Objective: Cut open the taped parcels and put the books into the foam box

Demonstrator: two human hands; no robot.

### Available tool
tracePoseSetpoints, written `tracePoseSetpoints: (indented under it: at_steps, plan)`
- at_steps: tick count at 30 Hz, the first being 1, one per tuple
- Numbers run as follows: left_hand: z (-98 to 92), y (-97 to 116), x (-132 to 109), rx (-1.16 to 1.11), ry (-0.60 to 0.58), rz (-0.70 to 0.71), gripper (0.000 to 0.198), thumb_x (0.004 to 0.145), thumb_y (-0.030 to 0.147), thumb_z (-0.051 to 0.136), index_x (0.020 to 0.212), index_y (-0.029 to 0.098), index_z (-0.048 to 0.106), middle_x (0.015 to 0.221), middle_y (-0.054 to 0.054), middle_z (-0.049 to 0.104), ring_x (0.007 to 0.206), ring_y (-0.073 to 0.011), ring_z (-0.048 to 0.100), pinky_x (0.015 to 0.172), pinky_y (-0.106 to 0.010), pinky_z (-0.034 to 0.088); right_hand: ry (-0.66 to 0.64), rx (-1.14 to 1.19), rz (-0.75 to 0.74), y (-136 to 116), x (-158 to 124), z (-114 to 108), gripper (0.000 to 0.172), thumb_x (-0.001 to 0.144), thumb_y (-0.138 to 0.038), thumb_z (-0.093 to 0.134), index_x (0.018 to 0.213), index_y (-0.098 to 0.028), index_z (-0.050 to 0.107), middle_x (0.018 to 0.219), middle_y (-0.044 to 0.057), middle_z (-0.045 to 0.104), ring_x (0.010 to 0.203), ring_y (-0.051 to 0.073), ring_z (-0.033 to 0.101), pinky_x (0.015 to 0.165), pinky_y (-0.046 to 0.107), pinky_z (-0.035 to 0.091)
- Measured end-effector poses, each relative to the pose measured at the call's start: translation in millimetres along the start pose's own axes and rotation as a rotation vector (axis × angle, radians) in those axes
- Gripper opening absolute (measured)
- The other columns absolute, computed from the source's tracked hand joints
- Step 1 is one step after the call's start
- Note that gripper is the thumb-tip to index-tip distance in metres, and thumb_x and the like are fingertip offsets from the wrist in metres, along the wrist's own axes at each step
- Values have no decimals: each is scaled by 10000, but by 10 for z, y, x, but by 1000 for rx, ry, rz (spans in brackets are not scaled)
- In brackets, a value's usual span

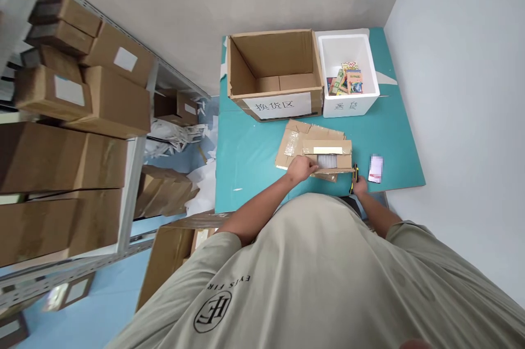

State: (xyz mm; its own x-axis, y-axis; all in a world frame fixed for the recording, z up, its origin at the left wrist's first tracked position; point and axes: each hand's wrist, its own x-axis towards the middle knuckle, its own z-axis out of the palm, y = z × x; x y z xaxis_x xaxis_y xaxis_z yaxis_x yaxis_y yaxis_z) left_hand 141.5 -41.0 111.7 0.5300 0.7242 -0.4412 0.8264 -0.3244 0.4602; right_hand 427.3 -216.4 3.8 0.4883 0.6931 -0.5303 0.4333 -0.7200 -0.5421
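My left hand (301,169) grips the near edge of a flattened, taped cardboard parcel (311,144), which lies on a teal mat (250,163). A clear plastic item (326,161) shows through an opening in the parcel. My right hand (360,186) holds a yellow-and-black utility knife (355,178) upright beside the parcel's right end. Its blade is hidden or too small to make out. A small white card (375,169) with a blurred top lies to the right of the knife.
An open cardboard box (270,64) with a white Chinese label and a white foam box (346,103) holding colourful packets stand at the mat's far edge. Metal shelves stacked with cardboard boxes rise at the left. A wall runs along the right.
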Motion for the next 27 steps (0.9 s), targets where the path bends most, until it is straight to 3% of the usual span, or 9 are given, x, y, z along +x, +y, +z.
tracePoseSetpoints:
  at_steps: [2, 5, 8, 13, 15, 17, 22, 25, 27]
  plan:
    - [-23, 31, 88, 84, 11, -34, 225, 1037, 449, 841, 1033, 225, 850, 1016, -120, 865, 995, -323, 827, 838, -389, 608, 121, -37, 137, 12, 22, 99, 213, 1056, -269, 669, 1212, -171, 775, 1045, 170, 796, 1126, 355, 792, 1013, 412, 646]
    - [-36, 102, 152, 201, 117, -71, 496, 952, 390, 937, 1361, 172, 761, 1327, -224, 816, 1152, -391, 813, 941, -439, 633, 225, -48, 224, 31, 33, 199, 247, 998, -220, 727, 1236, -158, 753, 1191, 210, 790, 1285, 372, 748, 1132, 425, 602]
    - [-62, 172, 178, 264, 217, -68, 624, 961, 393, 922, 1485, 157, 681, 1503, -288, 728, 1342, -460, 732, 1109, -526, 599, 251, -37, 201, 50, 46, 178, 363, 955, -250, 769, 1305, -164, 730, 1357, 229, 762, 1402, 391, 701, 1250, 486, 542]
    - [-66, 226, 254, 276, 249, -57, 863, 957, 445, 906, 1712, 190, 575, 1755, -294, 572, 1624, -519, 525, 1343, -630, 428, 333, 206, -5, -107, 183, -99, 518, 1026, -416, 679, 1458, -131, 677, 1464, 259, 721, 1317, 371, 726, 1208, 544, 584]
    - [0, 239, 296, 230, 251, -85, 1085, 936, 546, 926, 1843, 212, 433, 1899, -286, 411, 1761, -543, 354, 1417, -679, 330, 321, 233, -162, -299, 261, -217, 573, 1065, -457, 640, 1543, -143, 635, 1525, 258, 699, 1262, 348, 745, 1163, 542, 616]
    - [95, 254, 339, 150, 246, -155, 1232, 936, 605, 915, 1921, 223, 281, 1985, -283, 233, 1814, -564, 251, 1422, -715, 326, 263, 154, -323, -558, 324, -285, 643, 1080, -485, 661, 1638, -175, 588, 1620, 249, 650, 1332, 347, 728, 1186, 540, 611]
    - [254, 265, 449, -15, 242, -236, 1203, 977, 300, 806, 1967, 219, 127, 2019, -278, 84, 1722, -512, 478, 1277, -602, 565, 47, -230, -419, -1198, 398, -220, 1078, 949, -482, 887, 1859, -210, 377, 1914, 255, 350, 1700, 465, 480, 1351, 603, 486]
    - [219, 219, 514, -96, 270, -216, 1112, 972, 206, 718, 1957, 170, 202, 2008, -277, 166, 1670, -476, 564, 1260, -552, 590, -36, -339, -374, -1363, 452, -176, 1209, 906, -360, 899, 1919, -195, 258, 1995, 285, 139, 1737, 523, 434, 1330, 631, 507]
    - [160, 167, 542, -150, 304, -161, 1035, 977, 166, 643, 1940, 130, 264, 1965, -269, 327, 1633, -439, 614, 1274, -521, 584, -56, -312, -344, -1379, 514, -193, 1234, 889, -316, 872, 1928, -176, 220, 1999, 307, 106, 1708, 522, 494, 1310, 619, 535]
